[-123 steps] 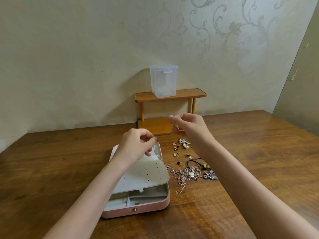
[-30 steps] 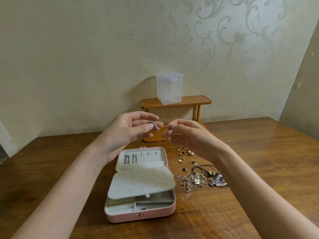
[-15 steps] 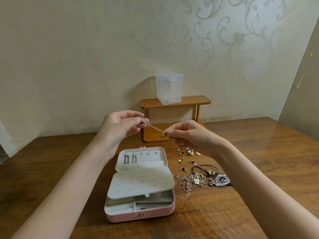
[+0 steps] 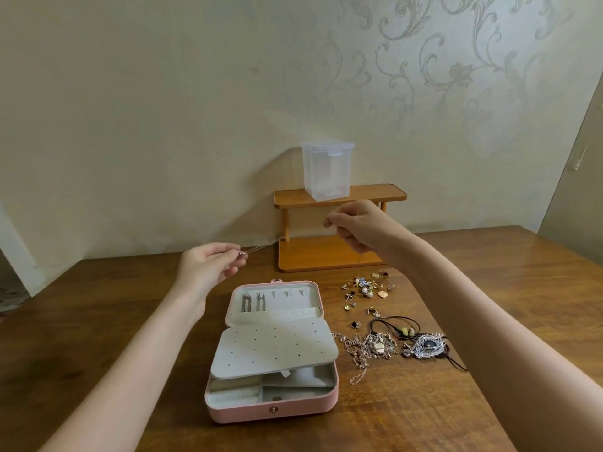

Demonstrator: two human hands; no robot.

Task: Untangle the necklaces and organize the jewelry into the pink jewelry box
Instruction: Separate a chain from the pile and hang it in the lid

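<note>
A thin chain necklace (image 4: 266, 243) is stretched in the air between my hands, above and behind the box. My left hand (image 4: 208, 264) pinches its small pendant end. My right hand (image 4: 357, 226) pinches the other end, higher up in front of the wooden shelf. The pink jewelry box (image 4: 275, 411) lies open on the table with a grey perforated insert tilted over its lower tray; two long earrings (image 4: 253, 301) hang in its lid. A tangle of necklaces (image 4: 375, 347) and a silver feather pendant (image 4: 424, 345) lie to the right of the box, with several small earrings (image 4: 362, 288) behind them.
A small two-tier wooden shelf (image 4: 329, 252) stands against the wall, and a clear plastic container (image 4: 327, 169) sits on its top board. The brown wooden table (image 4: 98, 321) spreads left and right of the box. A door edge shows at the far right.
My hands have drawn apart, the left lower and to the left, the right up and to the right, so the chain now spans a much longer stretch between them.
</note>
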